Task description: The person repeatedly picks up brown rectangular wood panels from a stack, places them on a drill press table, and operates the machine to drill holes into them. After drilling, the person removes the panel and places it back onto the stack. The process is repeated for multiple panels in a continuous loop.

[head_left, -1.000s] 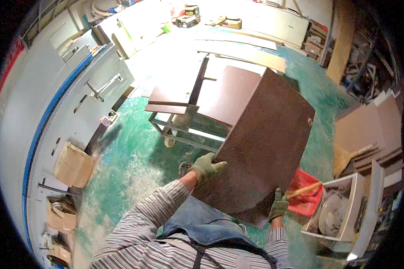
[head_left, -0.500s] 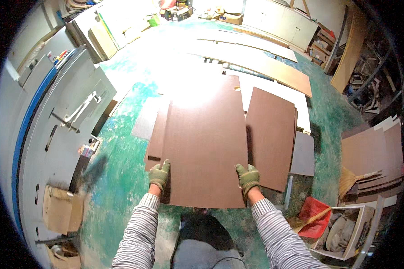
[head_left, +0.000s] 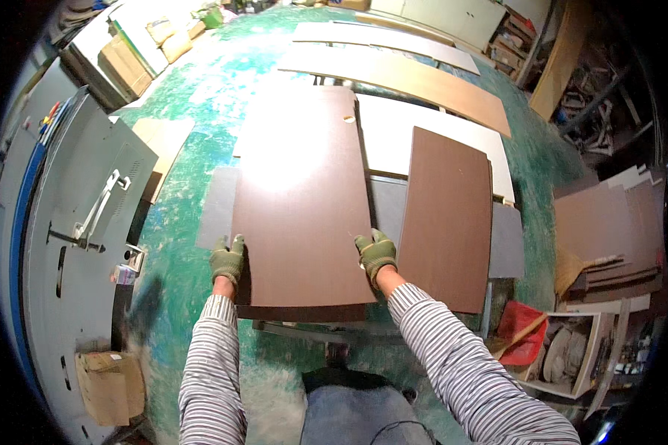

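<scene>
A long brown board (head_left: 304, 252) with a hole near its far end lies between my two gloved hands, bright glare on its far half. My left hand (head_left: 227, 261), in a green knit glove, grips its left edge near the front corner. The same hold is on the opposite edge, where my right hand (head_left: 377, 252) has its thumb on top; the fingers under both edges are partly hidden. Beneath the board, another dark brown edge shows along the front. To the right, apart from it, a second stack of brown boards (head_left: 449, 222) rests on grey and white sheets.
Long pale boards (head_left: 408, 78) lie beyond the brown ones. On the left stands a grey machine (head_left: 74, 245) with a cardboard box (head_left: 111, 386) beside it. At right are a red dustpan (head_left: 522, 334), a broom (head_left: 571, 271) and leaning brown panels (head_left: 608, 230). The floor is green.
Both hands have moved the brown board left and away from me, over the left-hand boards. A wider gap now separates it from the right stack. The view has shifted slightly too.
</scene>
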Demonstrator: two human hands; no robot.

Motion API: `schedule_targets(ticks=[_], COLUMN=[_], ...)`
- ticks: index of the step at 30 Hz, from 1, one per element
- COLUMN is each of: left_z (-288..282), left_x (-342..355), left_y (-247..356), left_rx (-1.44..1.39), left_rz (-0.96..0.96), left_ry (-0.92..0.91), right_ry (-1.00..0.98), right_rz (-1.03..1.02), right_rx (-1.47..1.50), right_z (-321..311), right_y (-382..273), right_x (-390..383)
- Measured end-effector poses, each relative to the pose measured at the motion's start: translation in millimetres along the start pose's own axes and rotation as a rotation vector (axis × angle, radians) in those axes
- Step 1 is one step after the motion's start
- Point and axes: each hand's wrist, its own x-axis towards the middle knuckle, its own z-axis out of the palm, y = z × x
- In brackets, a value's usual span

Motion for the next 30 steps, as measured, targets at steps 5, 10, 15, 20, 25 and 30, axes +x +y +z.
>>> schedule_targets(ticks=[5, 10, 15, 20, 25, 30], left_z=[17.2, 85.0, 173.4, 264.2, 290.2, 319.5], left_x=[-74.8, -236.8, -342.4, -337.4, -318.0, -296.8], left_y=[-3.3, 27.3, 86.9, 123.8, 160.3, 110.3], left_rx=[-0.108, -0.506, -0.253, -0.132, -0.209, -0.549], left_rz=[0.399, 0.657, 0.713, 0.49, 0.174, 0.081], left_ry=[0.412, -0.106, -0.471, -0.407, -0.427, -0.523], right_ry=[-0.012, 0.186, 0.261, 0.392, 0.167, -0.004], right_rz=[-0.024, 0.068, 0.518, 0.481, 0.498, 0.317], right_rx=[0.013, -0.067, 0.066, 0.111, -0.113, 0.025], right_z=[-63.9, -167.4, -251.0, -268.2, -293.0, -310.2], right_y=[63.2, 214.3, 359.6, 408.6, 346.6, 416.7], right_x=[-26.3, -80.7, -105.7, -58.9, -32.0, -27.4])
